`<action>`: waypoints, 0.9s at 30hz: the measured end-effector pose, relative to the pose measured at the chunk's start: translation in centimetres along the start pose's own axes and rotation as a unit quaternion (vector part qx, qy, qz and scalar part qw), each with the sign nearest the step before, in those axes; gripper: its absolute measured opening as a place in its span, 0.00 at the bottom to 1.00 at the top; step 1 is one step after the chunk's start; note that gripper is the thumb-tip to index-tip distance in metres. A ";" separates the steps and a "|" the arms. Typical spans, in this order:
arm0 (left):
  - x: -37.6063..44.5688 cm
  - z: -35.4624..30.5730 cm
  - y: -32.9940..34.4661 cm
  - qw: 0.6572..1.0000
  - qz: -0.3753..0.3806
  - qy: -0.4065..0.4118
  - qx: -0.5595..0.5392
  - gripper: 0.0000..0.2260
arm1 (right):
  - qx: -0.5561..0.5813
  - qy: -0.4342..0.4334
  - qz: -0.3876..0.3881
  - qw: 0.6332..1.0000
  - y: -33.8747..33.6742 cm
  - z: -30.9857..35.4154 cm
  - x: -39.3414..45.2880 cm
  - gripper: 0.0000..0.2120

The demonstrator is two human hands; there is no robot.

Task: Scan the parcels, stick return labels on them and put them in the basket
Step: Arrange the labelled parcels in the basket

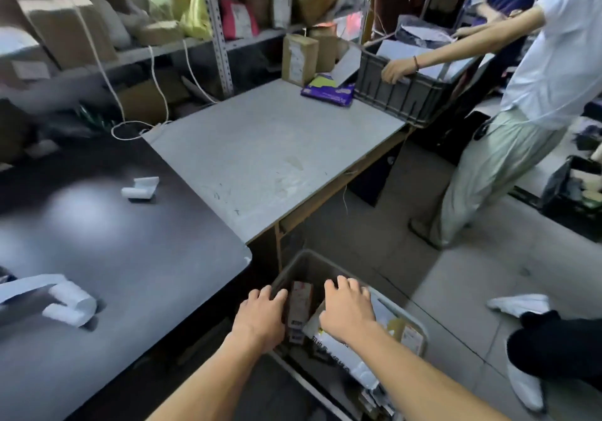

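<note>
Stockroom, cluttered shelving behind; grey counter (277, 146) ahead, dark counter (114, 257) to my left carrying loose curls of label paper (70, 303).

Item: basket (301, 256), grey plastic, on the floor below the counter corner. Holds several parcels.

Item: small carton (299, 306), brown with red print, standing on end inside the basket, between my two hands. I judge it light and stiff; best taken by its long side faces, not the flapped ends.

Item: white poly mailer (338, 349), lying beside the carton. Likely soft and slippery (film will slide under a pinch), so I would grip an edge or the bulk of the contents.

Left hand (260, 316): fingers spread, relaxed, over the basket's near wall, touching the carton's side, gripping nothing I can see.

Right hand (347, 313): fingers loosely bent over the parcels; underside hidden, grasp uncertain.

Bystander's hand (395, 71) on a second crate (400, 94), far corner.
</note>
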State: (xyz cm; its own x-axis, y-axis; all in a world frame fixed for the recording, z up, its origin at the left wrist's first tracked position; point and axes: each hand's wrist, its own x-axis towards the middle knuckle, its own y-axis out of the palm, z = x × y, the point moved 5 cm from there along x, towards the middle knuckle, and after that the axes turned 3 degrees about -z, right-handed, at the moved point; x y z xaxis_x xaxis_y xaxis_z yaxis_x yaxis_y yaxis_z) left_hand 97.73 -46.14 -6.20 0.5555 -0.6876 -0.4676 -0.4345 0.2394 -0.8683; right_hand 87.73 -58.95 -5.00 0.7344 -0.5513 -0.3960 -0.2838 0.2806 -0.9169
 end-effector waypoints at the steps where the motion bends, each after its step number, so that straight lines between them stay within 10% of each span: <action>1: -2.1 1.2 -0.7 1.000 -0.008 -0.006 -0.012 0.30 | -0.009 -0.012 -0.007 1.000 -0.8 2.0 -1.3 0.21; 10: -22.5 22.7 -6.1 0.964 -0.150 -0.211 -0.064 0.29 | -0.049 -0.228 -0.057 0.971 -5.8 26.6 -9.4 0.22; 27: -48.8 51.2 -8.1 0.801 -0.192 -0.558 -0.104 0.30 | -0.061 -0.514 -0.065 0.853 -9.4 65.2 -15.8 0.15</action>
State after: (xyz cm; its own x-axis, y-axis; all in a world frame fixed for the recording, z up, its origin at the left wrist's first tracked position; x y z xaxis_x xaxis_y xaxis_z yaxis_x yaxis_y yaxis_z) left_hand 110.39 20.59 15.17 0.9140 0.3841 -0.1310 -0.1247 -0.0415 -0.9913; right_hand 118.96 -1.64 13.09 0.8992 0.4271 -0.0949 -0.1743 0.1508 -0.9731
